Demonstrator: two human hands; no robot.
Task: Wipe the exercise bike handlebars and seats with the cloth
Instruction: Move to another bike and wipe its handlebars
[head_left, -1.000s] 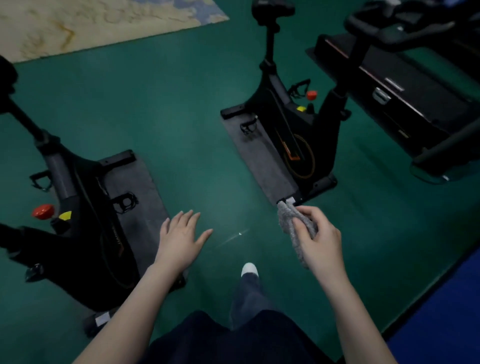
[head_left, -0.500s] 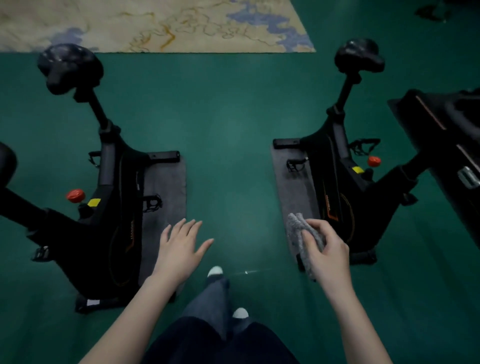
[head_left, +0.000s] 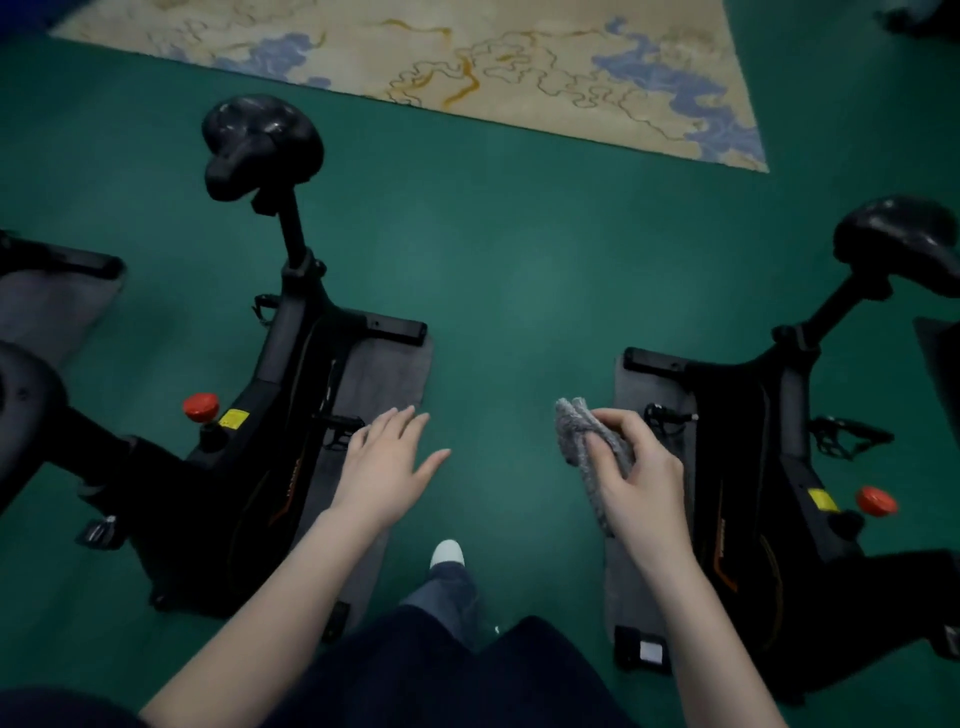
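Two black exercise bikes stand on the green floor, and I am between them. The left bike (head_left: 270, 415) has its black seat (head_left: 260, 143) up at the far left. Only the seat (head_left: 898, 239) of the right bike (head_left: 769, 467) shows near the right edge. A folded grey cloth (head_left: 582, 441) is pinched in my right hand (head_left: 639, 478), held in the air beside the right bike's mat. My left hand (head_left: 384, 467) hovers flat with fingers spread, holding nothing, over the left bike's mat. No handlebars show fully; a black part (head_left: 31, 395) juts in at far left.
Each bike rests on a grey mat (head_left: 384, 374) with pedals sticking out. Red knobs (head_left: 200, 405) sit on both frames. A patterned beige rug (head_left: 467, 67) lies at the back. Open green floor (head_left: 519, 291) runs between the bikes. My white shoe (head_left: 448, 552) points forward.
The view has swung left and moved forward, so both bikes now flank me and the right bike sits further right. Both hands keep their pose; the cloth stays in my right hand.
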